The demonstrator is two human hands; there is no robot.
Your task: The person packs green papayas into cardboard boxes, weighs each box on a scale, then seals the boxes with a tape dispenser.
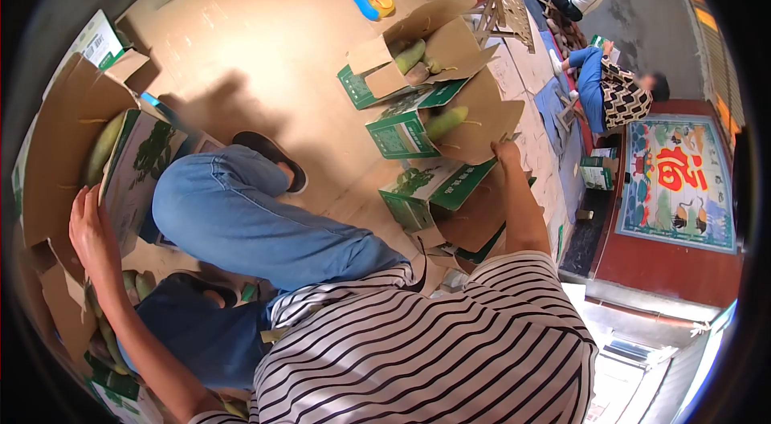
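At the left of the frame, the left carton (64,135) stands with its brown flaps raised, a long green fruit (104,148) inside it, partly hidden by the wall. The left hand (90,225) lies on this carton's edge, fingers extended and slightly apart. More fruit (140,286) shows below it, mostly covered by the forearm and cardboard (the dark lens rim cuts off the outer side). The bent jeans-clad leg (257,219) stands between the left carton and three cartons right of center. At upper center, an orange-and-blue tape dispenser (372,2) lies near the upper carton (385,75); that one and the middle carton (401,133) hold green fruit, while the lower carton (418,203) has a shadowed inside, hard to make out. The right hand (506,154) is curled narrow at the middle carton's flap; whether it grips cannot be told. Two seated people (622,95) show at upper right, beyond a wooden stool (508,16).
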